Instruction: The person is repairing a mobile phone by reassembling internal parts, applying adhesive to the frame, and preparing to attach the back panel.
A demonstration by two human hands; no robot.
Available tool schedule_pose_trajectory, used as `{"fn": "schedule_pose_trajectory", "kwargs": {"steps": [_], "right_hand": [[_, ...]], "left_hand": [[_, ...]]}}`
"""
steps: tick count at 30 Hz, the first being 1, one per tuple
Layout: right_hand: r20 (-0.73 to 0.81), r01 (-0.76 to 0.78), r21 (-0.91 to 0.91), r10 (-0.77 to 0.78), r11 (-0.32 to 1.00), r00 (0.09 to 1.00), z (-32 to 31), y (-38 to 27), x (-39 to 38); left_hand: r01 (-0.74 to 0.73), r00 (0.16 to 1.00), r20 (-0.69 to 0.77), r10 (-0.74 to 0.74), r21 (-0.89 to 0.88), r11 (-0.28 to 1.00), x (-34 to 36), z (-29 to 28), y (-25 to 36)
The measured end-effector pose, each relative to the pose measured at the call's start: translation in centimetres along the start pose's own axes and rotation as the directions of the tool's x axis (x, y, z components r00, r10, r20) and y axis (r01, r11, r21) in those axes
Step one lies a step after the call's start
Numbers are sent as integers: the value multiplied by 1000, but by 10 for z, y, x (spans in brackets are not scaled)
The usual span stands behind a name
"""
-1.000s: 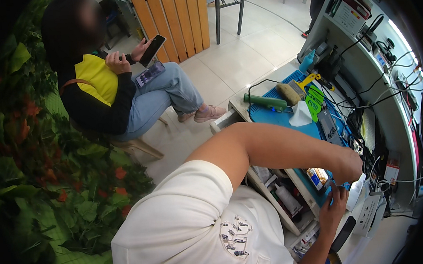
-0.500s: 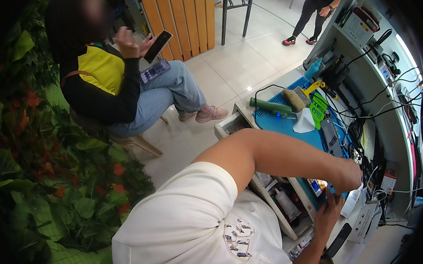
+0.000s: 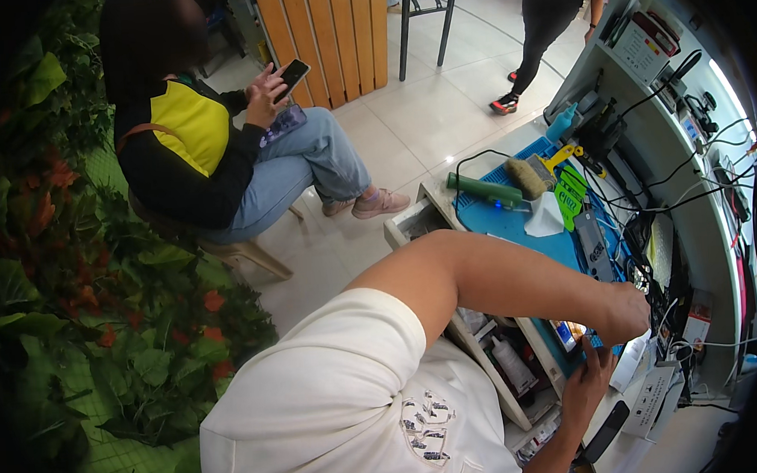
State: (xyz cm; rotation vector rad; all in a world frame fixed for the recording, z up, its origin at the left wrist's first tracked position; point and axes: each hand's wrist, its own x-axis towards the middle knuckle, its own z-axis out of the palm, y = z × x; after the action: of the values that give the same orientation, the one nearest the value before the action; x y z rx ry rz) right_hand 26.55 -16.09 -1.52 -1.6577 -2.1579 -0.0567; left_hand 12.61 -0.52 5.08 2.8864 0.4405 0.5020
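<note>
A phone (image 3: 562, 333) with a lit screen lies on the blue work mat (image 3: 479, 218), partly covered by my left forearm. My right hand (image 3: 597, 364) comes from below, fingers bent against the phone's near right edge. My left arm reaches across above it. Curled in a fist-like shape, my left hand (image 3: 627, 316) is just beyond the phone; its fingertips and whatever they hold are hidden. Next to my hands is a white box-like piece (image 3: 632, 362). A dark phone (image 3: 605, 432) lies beside my right forearm.
An open drawer (image 3: 513, 362) holding tubes sits under my left arm. On the bench are a green cylindrical tool (image 3: 483, 192), a brush (image 3: 529, 177), a white tissue (image 3: 544, 217) and tangled cables. A shelf (image 3: 720, 218) borders the right. Someone sits (image 3: 194, 143) at left; another person (image 3: 547, 22) stands beyond.
My hands stay almost where they were. The seated person's hands have come together at their phone. The person at the far side has stepped left and nearer.
</note>
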Motion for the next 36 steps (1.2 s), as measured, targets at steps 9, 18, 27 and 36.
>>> {"fn": "schedule_pose_trajectory", "kwargs": {"steps": [9,18,27,36], "right_hand": [[16,-18,5,17,1000,1000,-2,-1,0],[-8,5,-9,-5,1000,1000,-2,1,-1],[24,-29,39,28,999,999,-5,2,0],[40,-99,72,97,992,995,-1,15,-6]], "left_hand": [[18,1000,19,-18,-2,1000,-2,-5,5],[-37,999,-24,37,-8,999,1,3,3],[36,999,-14,-36,-33,999,9,9,-4],[57,998,29,-56,-24,998,4,1,-6]]}}
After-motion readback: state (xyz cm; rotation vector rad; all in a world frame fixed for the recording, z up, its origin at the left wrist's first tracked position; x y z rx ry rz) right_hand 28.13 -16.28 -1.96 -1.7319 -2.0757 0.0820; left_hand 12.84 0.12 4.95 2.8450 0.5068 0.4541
